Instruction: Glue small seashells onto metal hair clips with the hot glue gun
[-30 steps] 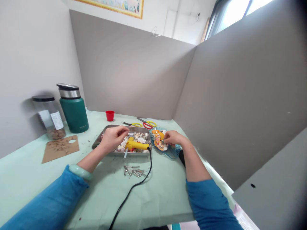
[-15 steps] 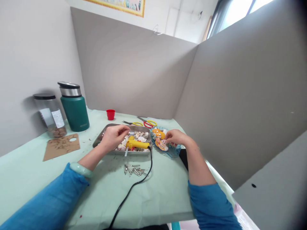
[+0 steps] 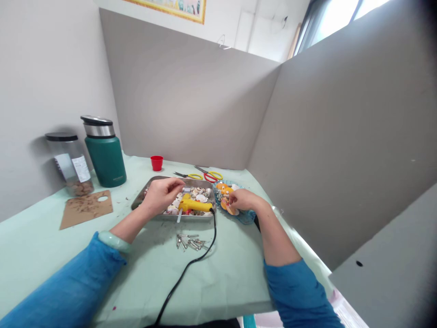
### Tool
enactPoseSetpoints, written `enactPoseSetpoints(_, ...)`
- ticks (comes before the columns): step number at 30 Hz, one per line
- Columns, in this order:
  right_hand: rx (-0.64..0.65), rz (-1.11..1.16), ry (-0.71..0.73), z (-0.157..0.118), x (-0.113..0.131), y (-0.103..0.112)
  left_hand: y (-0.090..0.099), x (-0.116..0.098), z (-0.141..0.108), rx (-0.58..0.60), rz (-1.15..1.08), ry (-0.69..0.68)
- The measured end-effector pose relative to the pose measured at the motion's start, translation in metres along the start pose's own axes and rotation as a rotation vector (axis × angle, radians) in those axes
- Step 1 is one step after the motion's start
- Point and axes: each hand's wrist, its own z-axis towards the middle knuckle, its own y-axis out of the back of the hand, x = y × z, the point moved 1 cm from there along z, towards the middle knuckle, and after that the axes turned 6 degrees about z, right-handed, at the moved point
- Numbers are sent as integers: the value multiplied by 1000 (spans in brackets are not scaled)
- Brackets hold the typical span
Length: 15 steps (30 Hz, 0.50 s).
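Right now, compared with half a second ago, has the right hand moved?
Yes: the right hand has moved slightly to the left, nearer to the metal tray.

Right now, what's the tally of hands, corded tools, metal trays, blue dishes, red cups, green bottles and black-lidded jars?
Left hand and right hand: 2
Corded tool: 1
Metal tray: 1
Blue dish: 1
Red cup: 1
Green bottle: 1
Black-lidded jar: 1
Total: 8

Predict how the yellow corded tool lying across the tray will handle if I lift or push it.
The yellow tool looks stiff, likely with a hard plastic body. Its black cord trails across the table, so it may tug during a lift. Pushed, it could rock or scatter pieces, since it seems to rest over loose shells.
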Motion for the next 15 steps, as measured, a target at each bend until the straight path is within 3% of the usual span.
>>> enactPoseSetpoints(7,47,159,-94,-6,-9,7,-1,0,0,-6,9,-7)
enactPoseSetpoints(15,27,265,-96,-4,-15,6,1,-2,0,2,4,-6)
